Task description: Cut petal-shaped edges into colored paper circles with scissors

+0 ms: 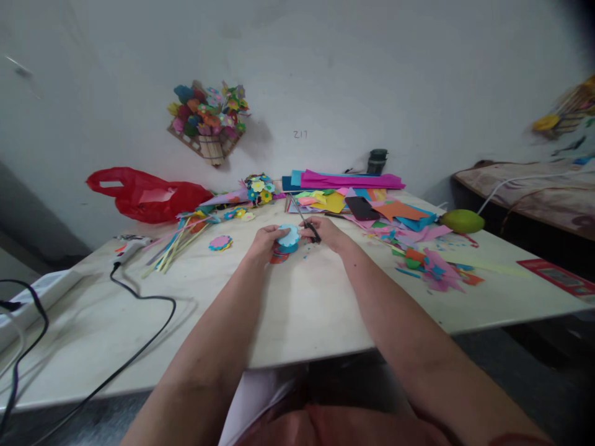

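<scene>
My left hand (266,239) pinches a light blue paper cutout (289,235) with a scalloped edge. Held in my right hand (326,231) are scissors (313,233) with dark handles; their blades point up and away from the cutout. The right fingertips reach the cutout's right edge. Just below, an orange paper piece (279,257) lies on the table, with tiny blue scraps to its right. Farther left sits a small stack of pink, blue and yellow flower cutouts (220,242).
A red plastic bag (144,195) and paper strips (179,244) lie at the left, near a glue gun (132,249) with a black cord. Coloured paper sheets (353,180), a phone (361,209), paper scraps (439,269) and a green-yellow oval object (462,220) occupy the right side.
</scene>
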Demonstrator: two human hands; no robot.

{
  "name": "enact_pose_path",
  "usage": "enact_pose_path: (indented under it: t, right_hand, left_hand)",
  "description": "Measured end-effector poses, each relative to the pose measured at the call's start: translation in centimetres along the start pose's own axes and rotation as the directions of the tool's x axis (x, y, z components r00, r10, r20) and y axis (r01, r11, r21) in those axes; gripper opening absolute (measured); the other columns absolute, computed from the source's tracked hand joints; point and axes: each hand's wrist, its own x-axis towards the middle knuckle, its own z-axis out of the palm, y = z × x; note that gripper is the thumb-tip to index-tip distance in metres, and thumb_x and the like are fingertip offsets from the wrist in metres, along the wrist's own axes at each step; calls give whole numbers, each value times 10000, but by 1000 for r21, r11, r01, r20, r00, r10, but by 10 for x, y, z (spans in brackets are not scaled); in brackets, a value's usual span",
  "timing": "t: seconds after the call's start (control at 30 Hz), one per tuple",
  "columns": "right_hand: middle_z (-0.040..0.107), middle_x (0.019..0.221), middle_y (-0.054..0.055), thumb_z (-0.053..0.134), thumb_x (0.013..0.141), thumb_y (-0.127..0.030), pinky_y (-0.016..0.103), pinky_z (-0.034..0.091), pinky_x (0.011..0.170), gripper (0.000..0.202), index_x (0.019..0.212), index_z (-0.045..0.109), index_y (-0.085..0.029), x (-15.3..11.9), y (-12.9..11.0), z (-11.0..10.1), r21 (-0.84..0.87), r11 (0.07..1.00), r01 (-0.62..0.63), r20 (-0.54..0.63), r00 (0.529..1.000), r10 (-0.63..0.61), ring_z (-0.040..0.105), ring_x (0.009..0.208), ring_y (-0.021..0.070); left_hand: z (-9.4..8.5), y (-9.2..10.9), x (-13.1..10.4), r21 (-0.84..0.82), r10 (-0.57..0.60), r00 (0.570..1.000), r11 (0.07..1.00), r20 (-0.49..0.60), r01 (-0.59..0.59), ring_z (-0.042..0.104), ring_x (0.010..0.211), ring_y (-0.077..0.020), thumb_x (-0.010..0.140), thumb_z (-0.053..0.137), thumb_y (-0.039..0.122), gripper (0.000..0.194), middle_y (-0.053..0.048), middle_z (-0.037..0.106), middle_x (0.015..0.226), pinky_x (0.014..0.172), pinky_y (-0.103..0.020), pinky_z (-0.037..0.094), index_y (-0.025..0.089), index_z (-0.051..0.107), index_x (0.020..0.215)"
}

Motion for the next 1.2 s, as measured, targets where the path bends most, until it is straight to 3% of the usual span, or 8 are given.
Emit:
enact_pose_path:
  t: [0.3, 0.57, 0.77, 1.2]
  right_hand:
    - [612, 583, -53, 854, 643, -196, 201, 447, 501, 340, 883, 614, -172, -4, -11, 5, 98, 994, 57, -31, 998, -54, 577, 509, 99]
    - [612, 612, -50, 744, 633, -63, 196, 469, 555, 305, 892, 627, -175, 0, -3, 7, 66, 995, 73, 9, 997, -74, 578, 545, 94]
    - [627, 605, -37, 714, 601, -71, 234, 491, 572, 299, 867, 626, -176, 2, -3, 8, 87, 992, 87, -25, 996, -85, 588, 547, 116]
    - [586, 537, -62, 672, 569, -83, 227, 433, 526, 317, 866, 609, -174, 5, -5, 13, 107, 987, 122, -167, 981, -104, 543, 508, 116]
  left_hand:
    - [0, -4, -1, 120, -19, 996, 993, 91, 8, 531, 410, -118, 459, 932, 207, 349, -52, 606, 504, 426, -231, 412, 115, 609, 558]
    - [2, -3, -5, 255, -107, 986, 964, 124, 72, 453, 319, -116, 522, 913, 303, 360, -40, 576, 472, 337, -229, 287, 141, 596, 575]
    - [-2, -5, -2, 289, -121, 984, 954, 131, 79, 469, 336, -112, 516, 915, 357, 399, -15, 575, 491, 339, -220, 307, 149, 592, 624]
    - [-4, -11, 7, 191, -109, 979, 979, 175, 74, 595, 450, -124, 540, 920, 277, 367, -38, 660, 603, 418, -203, 425, 133, 629, 713]
